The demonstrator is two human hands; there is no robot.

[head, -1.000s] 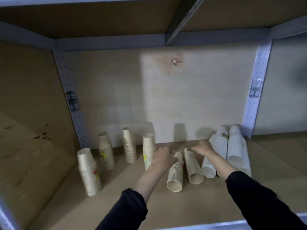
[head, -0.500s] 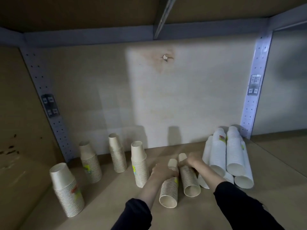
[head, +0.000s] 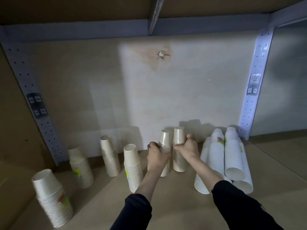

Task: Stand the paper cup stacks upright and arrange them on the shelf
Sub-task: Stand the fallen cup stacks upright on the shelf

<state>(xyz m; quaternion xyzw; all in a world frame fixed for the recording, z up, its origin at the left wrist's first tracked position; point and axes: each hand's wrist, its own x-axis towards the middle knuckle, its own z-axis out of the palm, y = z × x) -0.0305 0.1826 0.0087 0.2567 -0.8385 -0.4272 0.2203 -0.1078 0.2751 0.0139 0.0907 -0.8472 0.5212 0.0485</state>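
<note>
Both beige stacks that lay on their sides half a second ago, mouths toward the camera, are now tipped up onto their rims, bottoms uppermost. The left hand (head: 157,156) has its fingers curled round the upper part of the left beige cup stack (head: 165,141). The right hand (head: 187,149) wraps its fingers round the right beige cup stack (head: 179,163) at about the same height, thumb toward the other stack. The two stacks stand just beside each other, well to the left of the rear right post (head: 254,100) and a little forward of it. Their rims appear to rest on the shelf board (head: 182,208), though the left wrist hides part of one base.

Further left of that post, four standing beige stacks (head: 132,166) already form a loose curve that runs forward toward the shelf's left front; they look finished apart from any tidying of the spacing. Close to the foot of the post, several white cup stacks (head: 233,155) lie piled on their sides with open mouths facing front; none of these is upright yet.

By my reading the task is a bit past halfway: six beige stacks are up once these two are let go and steady, and the whole white pile remains to be stood and lined up.
</note>
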